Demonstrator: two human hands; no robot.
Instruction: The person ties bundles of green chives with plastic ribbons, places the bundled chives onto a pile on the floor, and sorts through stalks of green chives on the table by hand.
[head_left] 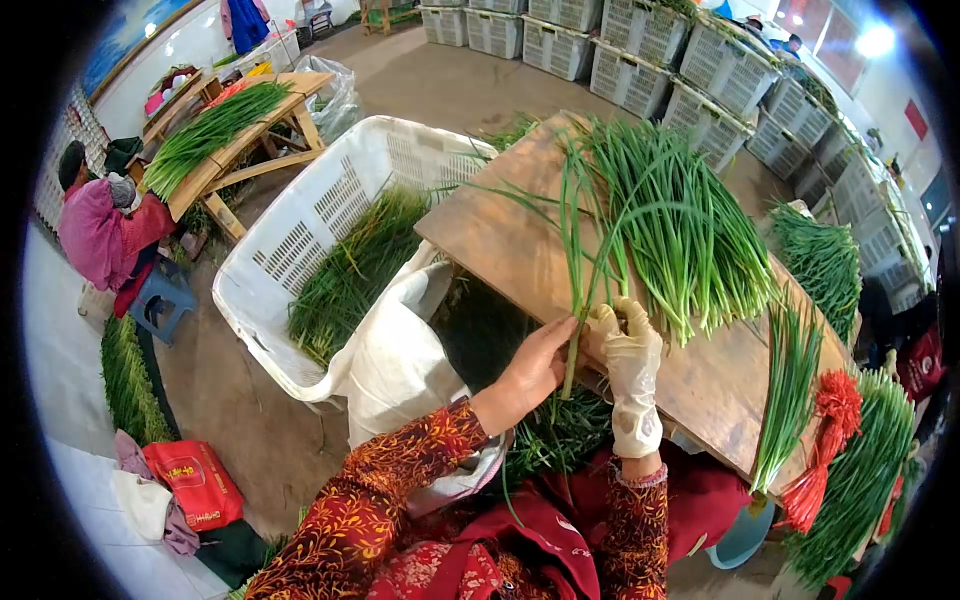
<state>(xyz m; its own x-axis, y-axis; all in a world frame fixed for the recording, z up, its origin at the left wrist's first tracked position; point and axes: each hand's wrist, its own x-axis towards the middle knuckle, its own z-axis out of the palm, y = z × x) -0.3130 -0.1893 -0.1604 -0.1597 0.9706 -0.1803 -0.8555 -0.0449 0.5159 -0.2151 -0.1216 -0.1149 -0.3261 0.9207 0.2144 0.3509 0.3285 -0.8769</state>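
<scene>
My bare left hand [533, 372] pinches a few long green stalks [572, 250] near their lower ends, at the near edge of a wooden board [500, 225]. Close beside it, my right hand [632, 350], in a pale thin glove, has its fingers curled at the base of the same stalks. A large pile of green stalks [690, 230] lies on the board beyond my hands. Further right on the board are a smaller bunch [787, 385] and a bundle of red ties [828, 430].
A white crate [240, 285] holding greens [355, 270] stands left of the board, with white cloth [400, 370] over its edge. Another person [110, 225] sits at a second table [250, 145] at the left. Stacked crates [625, 80] line the back. More stalks [860, 480] lie at the right.
</scene>
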